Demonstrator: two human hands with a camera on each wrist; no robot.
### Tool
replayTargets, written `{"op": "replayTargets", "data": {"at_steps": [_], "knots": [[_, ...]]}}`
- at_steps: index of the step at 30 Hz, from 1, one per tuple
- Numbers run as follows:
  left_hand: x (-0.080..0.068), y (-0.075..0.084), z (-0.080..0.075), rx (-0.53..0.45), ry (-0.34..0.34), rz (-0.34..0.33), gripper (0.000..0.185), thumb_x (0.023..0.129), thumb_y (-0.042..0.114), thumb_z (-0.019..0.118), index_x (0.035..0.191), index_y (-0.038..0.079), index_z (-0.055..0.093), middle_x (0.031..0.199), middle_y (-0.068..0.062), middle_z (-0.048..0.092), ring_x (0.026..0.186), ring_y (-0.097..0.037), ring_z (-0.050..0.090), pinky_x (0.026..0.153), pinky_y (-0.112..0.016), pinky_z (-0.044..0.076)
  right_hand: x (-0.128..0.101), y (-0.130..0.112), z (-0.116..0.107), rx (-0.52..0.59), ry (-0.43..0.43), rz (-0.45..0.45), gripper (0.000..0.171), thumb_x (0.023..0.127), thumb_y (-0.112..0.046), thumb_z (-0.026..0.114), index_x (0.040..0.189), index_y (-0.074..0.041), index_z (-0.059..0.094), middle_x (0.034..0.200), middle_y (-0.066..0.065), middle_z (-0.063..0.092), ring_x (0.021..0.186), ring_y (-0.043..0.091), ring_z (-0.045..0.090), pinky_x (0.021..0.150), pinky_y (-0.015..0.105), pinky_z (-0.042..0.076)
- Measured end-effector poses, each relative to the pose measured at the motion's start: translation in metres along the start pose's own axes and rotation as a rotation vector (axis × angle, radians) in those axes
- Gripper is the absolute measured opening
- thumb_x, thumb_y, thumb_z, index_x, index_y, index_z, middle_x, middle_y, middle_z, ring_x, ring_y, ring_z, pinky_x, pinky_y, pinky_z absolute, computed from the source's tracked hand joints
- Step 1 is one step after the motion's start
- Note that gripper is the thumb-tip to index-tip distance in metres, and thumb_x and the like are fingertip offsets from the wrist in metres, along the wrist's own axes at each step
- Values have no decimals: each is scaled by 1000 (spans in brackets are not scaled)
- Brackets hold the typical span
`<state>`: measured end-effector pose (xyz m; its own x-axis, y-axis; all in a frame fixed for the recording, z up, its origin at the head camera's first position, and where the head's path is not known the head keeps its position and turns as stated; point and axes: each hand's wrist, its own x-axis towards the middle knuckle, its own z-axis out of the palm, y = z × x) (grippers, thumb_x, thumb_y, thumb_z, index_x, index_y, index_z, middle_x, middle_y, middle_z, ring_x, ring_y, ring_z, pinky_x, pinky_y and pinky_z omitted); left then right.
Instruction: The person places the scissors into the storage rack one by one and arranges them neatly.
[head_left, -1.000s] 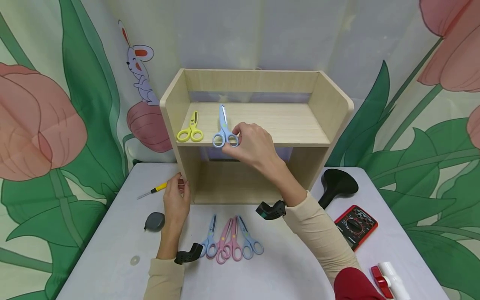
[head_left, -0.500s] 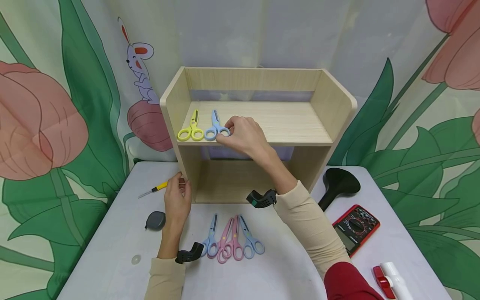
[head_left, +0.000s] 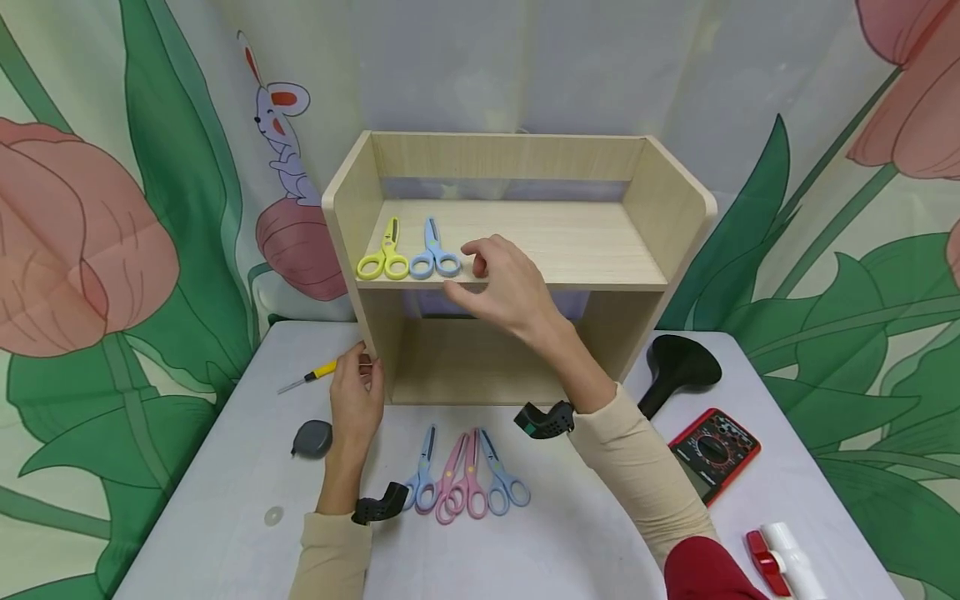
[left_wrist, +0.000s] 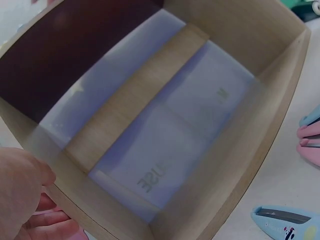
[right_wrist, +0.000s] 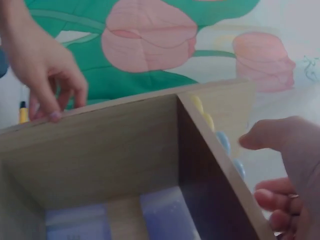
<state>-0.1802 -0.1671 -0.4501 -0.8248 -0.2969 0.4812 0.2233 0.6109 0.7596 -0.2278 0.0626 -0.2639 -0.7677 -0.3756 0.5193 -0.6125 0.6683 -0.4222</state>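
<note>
Before flowered backdrop, shelf on white table

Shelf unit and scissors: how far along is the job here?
Done, apparently: yellow scissors and blue scissors lie side by side on the upper level of the shelf unit. In hand: no scissors; the right hand is just beside the blue pair, the left hand touches the unit's side. Remaining, probably: two blue and two pink scissors on the table.

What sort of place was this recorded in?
Likely an indoor setup staged for tabletop work: a flower-printed backdrop hangs behind a white table, and a small wooden shelf unit stands on it.
</note>
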Motion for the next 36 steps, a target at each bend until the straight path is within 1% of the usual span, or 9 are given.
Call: {"op": "replayTargets", "data": {"at_steps": [5, 9, 13, 17, 21, 24, 30, 33, 36], "knots": [[0, 0, 0, -5, 8, 10, 37, 99, 9, 59, 133, -4, 53, 113, -25, 58, 98, -35, 66, 85, -47, 61, -34, 11, 7, 8, 174, -191, 43, 83, -31, 75, 113, -1, 66, 90, 8, 60, 85, 23, 55, 74, 35, 48], [2, 1, -1, -9, 17, 27, 36, 98, 8, 59, 132, -5, 53, 112, -25, 59, 96, -35, 66, 84, -47, 61, -62, 20, 18, 10, 177, -242, 45, 82, -30, 78, 114, -2, 65, 94, 8, 61, 86, 24, 56, 74, 34, 47], [3, 2, -2, -5, 17, 26, 37, 99, 8, 59, 133, -4, 53, 112, -25, 58, 97, -34, 65, 85, -47, 61, -91, 30, 32, 3, 90, -209, 51, 80, -32, 80, 119, -4, 64, 101, 7, 63, 92, 22, 57, 79, 34, 50], [3, 2, -1, -4, 12, 22, 37, 99, 8, 59, 133, -4, 52, 113, -25, 58, 98, -34, 65, 86, -48, 61, -123, 41, 49, -15, -33, -131, 56, 80, -37, 79, 124, -6, 63, 109, 5, 64, 98, 19, 58, 84, 35, 53], [1, 2, 0, -5, 10, 23, 37, 99, 8, 59, 133, -5, 52, 112, -25, 58, 98, -35, 65, 86, -48, 61, -156, 52, 64, -47, -156, -41, 59, 81, -43, 78, 125, -8, 63, 111, 3, 64, 101, 17, 60, 85, 36, 56], [0, 1, 0, -5, 15, 23, 37, 99, 8, 59, 132, -5, 53, 111, -25, 58, 97, -35, 65, 85, -48, 61, -178, 60, 74, -68, -223, -8, 61, 80, -46, 78, 126, -9, 63, 109, 3, 64, 103, 17, 60, 86, 38, 56], [0, 1, 0, -15, 21, 34, 36, 99, 8, 59, 132, -5, 53, 111, -26, 58, 96, -37, 65, 85, -48, 61, -210, 67, 88, -113, -356, 47, 69, 76, -56, 79, 125, -10, 63, 105, 0, 61, 98, 14, 58, 86, 37, 56], [0, 0, 0, -9, 17, 31, 37, 99, 8, 59, 133, -5, 52, 112, -26, 58, 97, -36, 65, 85, -49, 61, -222, 67, 95, -144, -425, 89, 73, 72, -62, 78, 121, -10, 66, 105, -2, 59, 94, 12, 57, 83, 34, 55], [-1, 0, 1, 0, 12, 25, 38, 99, 8, 59, 134, -5, 52, 113, -26, 58, 98, -36, 65, 86, -49, 61, -230, 68, 100, -174, -459, 89, 72, 69, -65, 80, 114, -10, 69, 102, -3, 59, 88, 11, 56, 75, 31, 54]]}}
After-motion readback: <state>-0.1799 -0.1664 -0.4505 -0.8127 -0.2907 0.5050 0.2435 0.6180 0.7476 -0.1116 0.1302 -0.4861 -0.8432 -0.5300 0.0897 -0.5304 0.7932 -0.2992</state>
